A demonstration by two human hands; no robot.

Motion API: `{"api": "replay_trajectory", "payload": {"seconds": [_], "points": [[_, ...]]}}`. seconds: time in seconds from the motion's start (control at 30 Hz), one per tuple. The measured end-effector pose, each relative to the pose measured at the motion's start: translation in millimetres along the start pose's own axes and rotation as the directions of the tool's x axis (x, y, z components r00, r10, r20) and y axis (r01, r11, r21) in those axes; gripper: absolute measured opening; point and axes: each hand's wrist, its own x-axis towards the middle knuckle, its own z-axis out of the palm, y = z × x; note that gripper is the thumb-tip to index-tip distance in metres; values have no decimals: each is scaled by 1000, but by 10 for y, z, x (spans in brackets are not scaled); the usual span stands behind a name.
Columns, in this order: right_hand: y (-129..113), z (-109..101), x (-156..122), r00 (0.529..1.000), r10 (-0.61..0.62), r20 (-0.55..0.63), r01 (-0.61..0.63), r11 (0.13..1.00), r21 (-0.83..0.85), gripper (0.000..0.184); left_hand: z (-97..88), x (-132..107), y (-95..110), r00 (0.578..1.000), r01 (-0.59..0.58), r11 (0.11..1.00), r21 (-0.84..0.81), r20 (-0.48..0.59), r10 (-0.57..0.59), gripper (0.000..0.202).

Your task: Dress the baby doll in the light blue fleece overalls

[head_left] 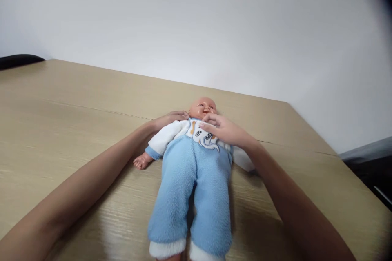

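Obs., left to right. A dark rounded object point(18, 60) sat at the far left edge, behind the wooden surface point(76, 122); what it was could not be told.

Left hand point(170, 119): reached in low across the surface. Fingers lay loosely curved over the shoulder of the doll point(196, 171), just beside its head point(202, 108), touching the white sleeve. Whether it pinched cloth or only rested there could not be told.

Doll: lay on its back near the middle of the surface, head away from the person, legs towards the camera. Bald, smiling head. Fleecy one-piece, pale blue over legs and belly, white at the sleeves and ankle cuffs, blue band at the wrist. An elephant picture point(208, 138) was on the chest. One small bare doll hand point(141, 162) stuck out at the left, flat on the surface; the other sleeve was mostly hidden behind the person's right arm.

Right hand point(225, 130): palm down on the upper chest, fingers bent, tips at the collar under the chin. A grip on the cloth was likely, not confirmed.

Judgement: work stood at the neckline, with both hands bracketing the collar. Further handling there would need a fine fingertip pinch on soft, yielding fleece, with the left hand steadying the shoulder so the light body did not slide.
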Motion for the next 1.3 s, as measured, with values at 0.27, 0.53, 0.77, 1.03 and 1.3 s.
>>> {"api": "replay_trajectory", "payload": {"seconds": [0.27, 0.53, 0.77, 1.03, 1.3], "points": [[399, -141, -692, 946, -95, -310, -61, 887, -458, 36, -280, 176, 270, 978, -199, 889, 412, 141, 154, 21], [1080, -169, -1750, 907, -62, -417, -149, 879, -454, 60, 550, -44, 773, 813, -579, 571, 582, 367, 452, 17], [1132, -166, -1778, 801, 70, -594, -96, 995, -12, 59, 971, 127, 737, 846, -533, 515, 671, 425, 321, 16], [816, -245, -957, 752, -15, -659, 266, 922, 282, 52, 908, 0, 714, 705, -706, 540, 459, 373, 604, 20], [671, 49, -721, 799, -372, -471, 348, 927, -142, 29, 868, -89, 690, 552, -768, 432, 473, 147, 821, 15]]}}
